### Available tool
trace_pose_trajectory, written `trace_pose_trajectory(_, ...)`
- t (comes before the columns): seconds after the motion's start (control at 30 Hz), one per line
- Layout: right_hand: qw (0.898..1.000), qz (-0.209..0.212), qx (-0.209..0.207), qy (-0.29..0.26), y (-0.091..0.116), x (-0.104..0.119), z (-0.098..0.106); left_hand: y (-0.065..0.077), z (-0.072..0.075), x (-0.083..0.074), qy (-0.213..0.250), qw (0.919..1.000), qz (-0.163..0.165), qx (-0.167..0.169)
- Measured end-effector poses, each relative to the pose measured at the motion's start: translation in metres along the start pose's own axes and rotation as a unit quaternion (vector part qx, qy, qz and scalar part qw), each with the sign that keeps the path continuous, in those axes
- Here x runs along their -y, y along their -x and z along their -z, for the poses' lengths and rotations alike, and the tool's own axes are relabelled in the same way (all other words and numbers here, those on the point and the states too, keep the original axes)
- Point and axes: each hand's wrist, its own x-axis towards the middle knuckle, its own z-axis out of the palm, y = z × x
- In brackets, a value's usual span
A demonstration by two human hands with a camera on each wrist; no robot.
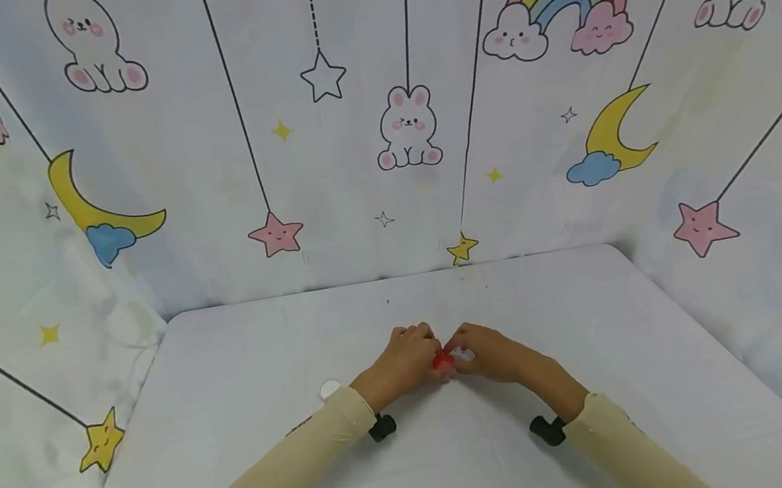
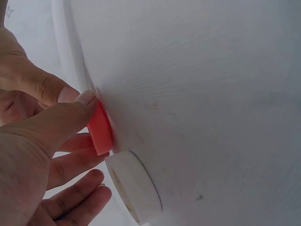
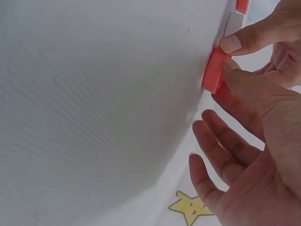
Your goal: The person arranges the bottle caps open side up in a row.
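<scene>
Between my two hands is a small red cap (image 1: 443,363) with a ribbed side, low against the white table. My left hand (image 1: 405,367) pinches it with thumb and forefinger; in the left wrist view the ribbed edge of the red cap (image 2: 100,129) shows below the thumb tip. From the other side my right hand (image 1: 492,354) pinches the same cap, its thumb on the rim and its other fingers spread apart, as the right wrist view shows. Part of the cap is hidden behind the fingers.
A white round lid-like piece (image 1: 331,388) lies on the table (image 1: 257,466), left of my left hand. In the right wrist view another red piece (image 3: 242,6) is cut off at the top edge. A patterned curtain (image 1: 349,166) stands behind the table.
</scene>
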Motion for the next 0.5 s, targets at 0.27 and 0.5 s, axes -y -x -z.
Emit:
trace_pose_trajectory(0.27, 1.000, -0.004, -0.001, 0.007, 0.001, 0.000, -0.002, 0.000, -0.004, 0.001, -0.003, 1.0000, -0.003, -0.003)
trace_pose_trajectory(0.5, 1.000, -0.002, -0.006, 0.005, 0.006, -0.001, -0.004, 0.014, 0.001, 0.009, 0.017, 0.9998, 0.010, 0.000)
